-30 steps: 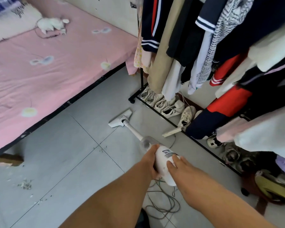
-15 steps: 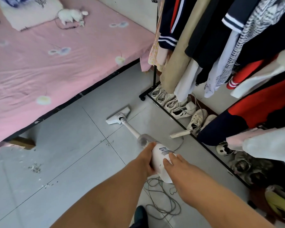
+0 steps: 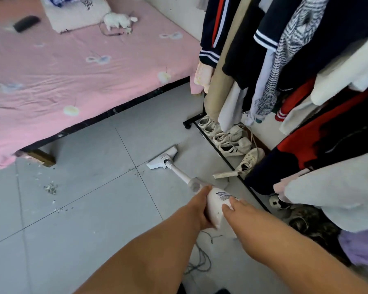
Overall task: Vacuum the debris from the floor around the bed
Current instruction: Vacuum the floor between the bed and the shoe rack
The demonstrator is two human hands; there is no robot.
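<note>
A: Far left?
B: Bed (image 3: pixel 72 71), pink sheet, black frame edge. On the grey tile floor (image 3: pixel 83 240) near its corner is the debris (image 3: pixel 50 188): one small pile, with specks scattered around it.

A: Vacuum position?
B: Vacuum (image 3: pixel 216 205), white. Its floor head (image 3: pixel 163 159) lies flat on the tile mid-view, well apart from the pile and to its right. A few specks lie at the tile joint just beside the head. The tube slopes up to the body.

A: Grip?
B: Left hand (image 3: pixel 200 206) is curled round the body's left side. Right hand (image 3: pixel 237 210) clasps the right side. Both hold it.

A: Further right?
B: Cord (image 3: pixel 200 262) lies loose on the floor below the arms. White shoes (image 3: pixel 227 143) are lined up along the base of the clothes rack (image 3: pixel 187 124), with garments hanging above.
</note>
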